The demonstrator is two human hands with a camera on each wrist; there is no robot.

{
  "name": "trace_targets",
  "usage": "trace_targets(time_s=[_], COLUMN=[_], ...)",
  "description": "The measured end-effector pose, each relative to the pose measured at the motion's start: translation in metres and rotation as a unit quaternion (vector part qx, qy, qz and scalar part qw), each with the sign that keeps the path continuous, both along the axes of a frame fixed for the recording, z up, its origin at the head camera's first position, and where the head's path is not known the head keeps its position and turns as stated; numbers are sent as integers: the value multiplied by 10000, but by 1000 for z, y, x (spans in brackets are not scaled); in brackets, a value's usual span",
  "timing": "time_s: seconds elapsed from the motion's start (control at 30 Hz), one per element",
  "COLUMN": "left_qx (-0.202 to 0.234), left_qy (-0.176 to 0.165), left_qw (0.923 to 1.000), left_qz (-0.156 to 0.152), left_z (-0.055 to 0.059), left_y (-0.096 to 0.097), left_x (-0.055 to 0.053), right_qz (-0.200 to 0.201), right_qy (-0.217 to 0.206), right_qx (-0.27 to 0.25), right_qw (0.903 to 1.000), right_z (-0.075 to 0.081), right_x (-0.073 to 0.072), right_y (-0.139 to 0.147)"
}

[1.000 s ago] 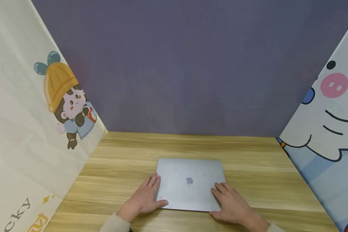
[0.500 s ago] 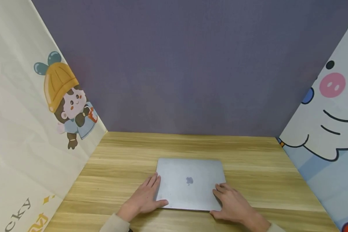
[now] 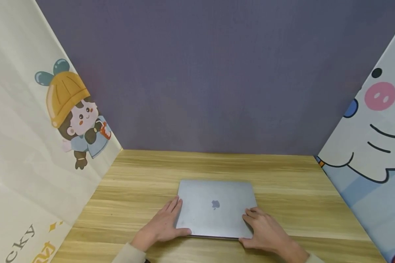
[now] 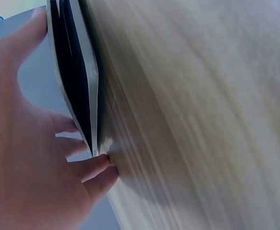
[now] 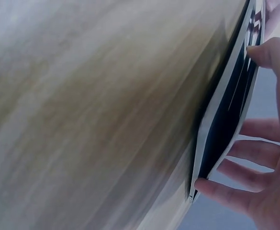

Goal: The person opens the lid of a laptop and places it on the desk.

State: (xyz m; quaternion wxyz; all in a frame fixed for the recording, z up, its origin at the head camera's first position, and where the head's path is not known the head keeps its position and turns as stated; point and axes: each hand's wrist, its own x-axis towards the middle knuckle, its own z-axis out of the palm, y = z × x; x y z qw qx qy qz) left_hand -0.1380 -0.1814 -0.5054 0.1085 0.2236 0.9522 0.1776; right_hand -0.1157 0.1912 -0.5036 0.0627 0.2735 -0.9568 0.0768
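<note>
A grey laptop (image 3: 214, 208) with an apple mark on its lid lies on the wooden table. Its lid stands slightly raised at the front; both wrist views show a dark gap (image 4: 72, 72) between lid and base. My left hand (image 3: 161, 224) rests along the left edge, fingers fairly straight, its thumb at the front left corner. At the right side, my right hand (image 3: 266, 230) holds the lid. The right wrist view shows the right thumb (image 5: 262, 53) at the gap and the other fingers by the lid's side edge.
The wooden table (image 3: 135, 175) extends around the laptop. A dark purple-grey panel (image 3: 210, 80) stands behind it. Cloths with cartoon prints hang at the left (image 3: 19, 128) and right (image 3: 358, 146) sides.
My right fingers have shifted slightly right on the lid, toward its edge. The dark strip along the laptop's front looks a little thicker. My left hand has hardly moved.
</note>
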Motion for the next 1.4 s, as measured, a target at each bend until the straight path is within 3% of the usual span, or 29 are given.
trace_targets(time_s=[0.2, 0.57, 1.07, 1.4], left_qx=[-4, -219, 151, 178], left_qy=[20, 273, 450, 406], left_qw=[9999, 9992, 9986, 9990], left_qz=[-150, -192, -221, -99], left_z=[-2, -8, -11, -15], left_y=[-2, -1, -6, -7], left_x=[-1, 2, 6, 5], right_qz=[44, -18, -1, 242], right_qy=[120, -50, -19, 661], right_qx=[35, 38, 40, 284], right_qw=[9999, 10000, 10000, 9971], right_z=[1, 4, 9, 6], right_x=[0, 0, 0, -1], right_y=[1, 1, 3, 4])
